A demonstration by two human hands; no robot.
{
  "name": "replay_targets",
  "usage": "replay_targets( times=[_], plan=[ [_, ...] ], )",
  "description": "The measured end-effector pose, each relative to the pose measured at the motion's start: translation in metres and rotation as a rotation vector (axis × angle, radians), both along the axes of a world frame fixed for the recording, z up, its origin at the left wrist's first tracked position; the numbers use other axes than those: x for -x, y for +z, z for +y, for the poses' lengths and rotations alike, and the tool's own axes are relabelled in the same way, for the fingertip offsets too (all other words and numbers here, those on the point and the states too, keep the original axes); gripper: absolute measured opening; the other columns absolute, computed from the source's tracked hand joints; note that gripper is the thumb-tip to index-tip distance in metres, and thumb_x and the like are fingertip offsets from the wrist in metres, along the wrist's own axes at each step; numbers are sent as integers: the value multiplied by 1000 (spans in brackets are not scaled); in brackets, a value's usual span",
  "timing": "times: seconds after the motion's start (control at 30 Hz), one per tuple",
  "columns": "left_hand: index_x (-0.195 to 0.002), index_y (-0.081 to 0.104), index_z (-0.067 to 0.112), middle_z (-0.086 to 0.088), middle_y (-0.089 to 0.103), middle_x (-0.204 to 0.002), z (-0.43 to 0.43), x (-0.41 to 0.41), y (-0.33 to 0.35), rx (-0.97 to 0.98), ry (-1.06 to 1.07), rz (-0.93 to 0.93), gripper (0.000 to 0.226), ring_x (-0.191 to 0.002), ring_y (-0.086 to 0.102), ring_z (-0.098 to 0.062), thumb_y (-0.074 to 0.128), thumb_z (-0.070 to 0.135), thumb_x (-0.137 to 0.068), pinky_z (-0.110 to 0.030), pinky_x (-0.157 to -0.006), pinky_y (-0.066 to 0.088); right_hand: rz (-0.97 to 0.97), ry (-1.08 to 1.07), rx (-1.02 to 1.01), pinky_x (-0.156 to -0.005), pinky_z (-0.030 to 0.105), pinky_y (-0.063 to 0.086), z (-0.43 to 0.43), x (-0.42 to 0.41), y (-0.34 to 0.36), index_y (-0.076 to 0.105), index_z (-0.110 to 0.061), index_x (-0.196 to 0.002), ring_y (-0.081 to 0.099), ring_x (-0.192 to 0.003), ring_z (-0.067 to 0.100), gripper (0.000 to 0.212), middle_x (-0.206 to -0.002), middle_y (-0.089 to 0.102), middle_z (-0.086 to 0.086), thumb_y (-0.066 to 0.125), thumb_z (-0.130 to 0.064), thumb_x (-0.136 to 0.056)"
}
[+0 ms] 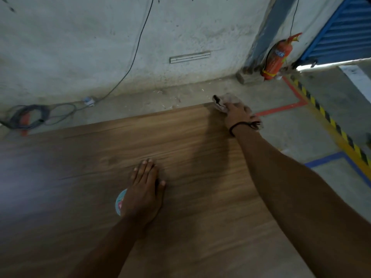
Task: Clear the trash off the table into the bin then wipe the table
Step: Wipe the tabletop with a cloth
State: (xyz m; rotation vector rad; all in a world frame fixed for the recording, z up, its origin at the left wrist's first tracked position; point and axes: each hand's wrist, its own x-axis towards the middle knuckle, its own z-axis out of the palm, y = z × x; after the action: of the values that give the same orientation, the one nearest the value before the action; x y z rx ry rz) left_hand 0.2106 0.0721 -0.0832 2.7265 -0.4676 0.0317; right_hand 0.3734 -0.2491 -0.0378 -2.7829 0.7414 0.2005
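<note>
A brown wood-grain table (180, 137) fills the lower view. My right hand (239, 115) reaches to the table's far right corner and presses a crumpled greyish cloth (224, 101) onto the surface there; a black band is on that wrist. My left hand (144, 189) lies flat, palm down, fingers together, near the table's middle. A small round light-blue sticker or disc (120, 201) shows at the left edge of that hand, partly covered by it. No bin is in view.
Beyond the table lies a concrete floor and a rough wall. A coil of cables (30, 117) lies at the far left. A red fire extinguisher (278, 57) leans at the back right. Red, blue and yellow-black floor tape (329, 121) runs along the right.
</note>
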Motion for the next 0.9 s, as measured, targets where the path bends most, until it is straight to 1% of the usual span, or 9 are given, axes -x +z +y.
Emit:
replay_targets(
  times=[0.13,0.3,0.4,0.5,0.57,0.67,0.73,0.83,0.9],
  plan=[
    [-135,46,5,-14,41,-147,-1,0,2,15,21,-13,53,-140,30,-26,35,38,-95,-34,-117,11,41,92,65,-109,70,6,36,0,-16,34,-43,-138,12,-143,40,45,-157,20,11,30,-26,-97],
    [-131,50,4,-16,43,-145,-5,2,3,0,40,-16,52,-139,33,-28,35,37,-94,-41,-116,18,-33,477,88,-110,68,4,133,40,-24,32,-46,-140,12,-144,35,42,-157,22,2,24,-35,-100],
    [-132,49,4,-16,42,-146,-4,5,4,-22,53,-23,53,-139,34,-28,32,37,-95,-41,-116,18,12,654,-34,-111,65,10,162,52,-12,36,-46,-139,17,-144,33,47,-156,27,1,30,-23,-98],
    [-130,51,3,-16,44,-144,-3,6,4,-12,56,-39,52,-137,35,-29,33,36,-95,-42,-116,20,-193,504,-124,-107,53,35,127,41,9,45,-41,-137,42,-132,33,52,-145,46,5,35,-14,-93],
    [-130,52,4,-15,44,-144,-2,6,4,-5,66,-47,50,-138,35,-28,34,35,-95,-41,-116,19,-275,320,-57,-105,49,39,77,26,17,45,-35,-138,45,-128,34,49,-142,48,10,35,-13,-95],
    [-130,51,5,-14,45,-144,-1,7,4,6,81,-57,49,-139,33,-27,35,36,-96,-38,-117,17,-131,142,26,-109,55,31,2,5,7,40,-33,-139,37,-131,41,52,-145,41,14,36,-21,-89],
    [-131,50,5,-14,45,-143,-1,7,3,23,88,-70,48,-139,33,-26,36,35,-96,-40,-117,18,-16,84,24,-110,62,25,-7,1,-6,34,-34,-141,31,-133,46,56,-148,34,18,35,-27,-85],
    [-130,50,2,-17,47,-142,0,8,3,64,95,-95,47,-138,35,-28,38,32,-96,-42,-116,21,49,94,72,-109,69,12,39,-1,-17,29,-38,-142,13,-140,47,50,-156,15,18,35,-28,-93],
    [-129,51,1,-17,48,-140,2,8,5,96,90,-126,44,-137,36,-29,40,27,-95,-42,-116,21,51,205,109,-107,72,7,95,0,-17,30,-41,-141,10,-142,44,48,-158,15,15,35,-27,-94]
  ],
)
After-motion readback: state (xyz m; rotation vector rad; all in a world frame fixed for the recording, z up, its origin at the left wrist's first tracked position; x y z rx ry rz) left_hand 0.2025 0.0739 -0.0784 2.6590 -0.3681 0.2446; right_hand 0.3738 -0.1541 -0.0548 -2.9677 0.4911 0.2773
